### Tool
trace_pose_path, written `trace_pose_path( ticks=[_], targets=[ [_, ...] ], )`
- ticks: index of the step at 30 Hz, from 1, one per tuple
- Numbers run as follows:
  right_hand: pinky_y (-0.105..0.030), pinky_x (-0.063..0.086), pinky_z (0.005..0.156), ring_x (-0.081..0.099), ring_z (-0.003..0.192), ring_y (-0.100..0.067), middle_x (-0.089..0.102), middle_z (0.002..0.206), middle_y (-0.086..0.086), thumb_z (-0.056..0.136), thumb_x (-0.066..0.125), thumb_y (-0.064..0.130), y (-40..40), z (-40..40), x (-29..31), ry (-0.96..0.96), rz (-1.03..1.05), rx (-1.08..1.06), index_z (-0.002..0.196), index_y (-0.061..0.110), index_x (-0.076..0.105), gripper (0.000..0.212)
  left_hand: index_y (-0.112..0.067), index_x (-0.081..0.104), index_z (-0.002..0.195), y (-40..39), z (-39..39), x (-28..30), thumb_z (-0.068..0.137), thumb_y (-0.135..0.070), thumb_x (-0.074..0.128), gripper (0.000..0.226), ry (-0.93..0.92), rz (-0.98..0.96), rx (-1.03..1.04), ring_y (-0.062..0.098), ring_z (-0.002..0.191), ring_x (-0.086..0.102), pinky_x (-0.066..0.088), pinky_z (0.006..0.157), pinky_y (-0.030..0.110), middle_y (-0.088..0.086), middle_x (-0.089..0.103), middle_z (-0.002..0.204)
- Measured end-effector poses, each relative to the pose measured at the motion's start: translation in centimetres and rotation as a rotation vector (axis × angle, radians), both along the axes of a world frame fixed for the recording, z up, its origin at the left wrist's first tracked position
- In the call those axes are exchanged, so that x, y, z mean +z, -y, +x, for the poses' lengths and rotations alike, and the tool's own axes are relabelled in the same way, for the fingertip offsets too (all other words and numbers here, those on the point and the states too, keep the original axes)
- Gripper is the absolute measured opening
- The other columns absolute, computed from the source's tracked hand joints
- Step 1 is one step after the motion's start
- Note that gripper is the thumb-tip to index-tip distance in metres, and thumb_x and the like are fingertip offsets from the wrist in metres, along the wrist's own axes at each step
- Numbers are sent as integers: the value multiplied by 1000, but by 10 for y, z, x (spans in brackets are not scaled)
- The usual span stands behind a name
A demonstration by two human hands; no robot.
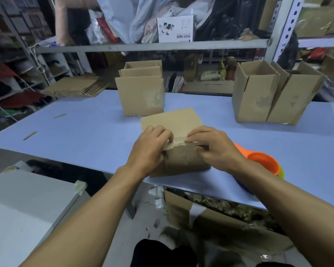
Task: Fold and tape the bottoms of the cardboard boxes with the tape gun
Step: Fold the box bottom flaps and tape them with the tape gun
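Blue tabletop [85,132] fills most of what I see, running from the left edge to the right. On its far right stand two open-topped cardboard boxes [274,97], touching side by side; near the middle back stands another upright carton [141,95] with its flaps raised. A stack of flattened cartons [75,86] lies at the far left corner. Close to the near edge sits the box being folded [181,162], its far flap [172,118] laid flat. My left hand [150,149] has its fingers curled over the near flap's corrugated edge, gripping it, and my right hand [216,147] presses fingertips on the same edge with the thumb tucked under, pinching it. Just beside my right wrist lies an orange tape gun [264,160], partly hidden by the forearm. Two small cardboard slivers [30,135] lie on the left of the table.
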State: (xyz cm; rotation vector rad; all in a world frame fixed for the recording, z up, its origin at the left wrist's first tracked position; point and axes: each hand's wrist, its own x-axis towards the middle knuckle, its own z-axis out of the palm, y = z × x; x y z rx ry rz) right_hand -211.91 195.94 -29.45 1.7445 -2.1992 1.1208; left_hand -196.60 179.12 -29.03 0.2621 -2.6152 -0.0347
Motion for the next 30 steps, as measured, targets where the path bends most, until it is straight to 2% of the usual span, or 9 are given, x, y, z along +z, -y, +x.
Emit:
trace_pose_path(
  ticks=[7,11,13,15,17,19,22,26,30],
  targets=[
    [-32,49,90,62,100,-11,66,102,8,72,78,8,5,5,-11,136,-92,-6,94,18,75,23,-18,48,84,-7,-5,-18,53,11,49,43,-192,146,97,24,80,40,38,62,34,-5,50,87],
    [-26,46,95,62,103,-7,66,105,7,76,81,7,6,-1,-13,240,-102,-5,93,18,77,21,-18,57,107,-17,-6,-30,52,7,43,62,-205,359,75,24,111,43,36,95,32,-5,52,118],
    [-27,48,95,63,102,-7,66,105,6,77,79,3,6,-7,-10,254,-77,15,91,16,77,20,-18,55,128,-19,-3,-30,60,1,41,72,-102,374,-21,24,142,27,18,117,33,-4,43,147],
    [-31,50,95,64,101,-9,67,106,5,78,79,3,7,-13,-7,235,-52,24,90,14,78,17,-23,44,144,-21,-1,-29,73,-9,39,73,18,407,-52,15,151,8,3,121,35,-7,24,160],
    [-37,49,96,63,102,-13,68,107,5,78,80,6,10,-14,-5,160,-33,-12,91,14,78,15,-27,38,149,-24,-4,-30,86,-25,39,64,50,381,-30,10,150,8,5,121,35,-10,20,162],
    [-43,48,96,60,107,-19,69,112,4,78,81,11,11,-13,-6,65,-21,-78,93,18,78,17,-29,45,146,-26,-7,-30,96,-41,35,53,9,290,29,12,147,22,19,117,35,-10,34,156],
    [-43,48,93,52,114,-24,58,125,0,80,79,19,4,-10,-6,41,30,-166,106,27,76,27,-28,62,131,-30,-16,-33,98,-40,36,44,-121,155,110,18,132,49,36,99,33,-9,57,139],
    [-42,50,74,48,102,-27,47,106,-3,86,67,19,-28,-7,-5,-112,72,-407,130,22,56,46,-26,67,124,-53,-29,-32,97,-36,44,36,-152,121,218,21,121,57,45,85,38,-8,63,132],
    [-38,41,66,57,100,-36,59,109,-12,96,47,47,-72,-9,0,-193,498,-706,125,18,46,41,-22,68,113,-69,-37,-21,95,-34,45,31,-69,-86,229,27,91,63,43,65,35,-1,70,111]
  ],
)
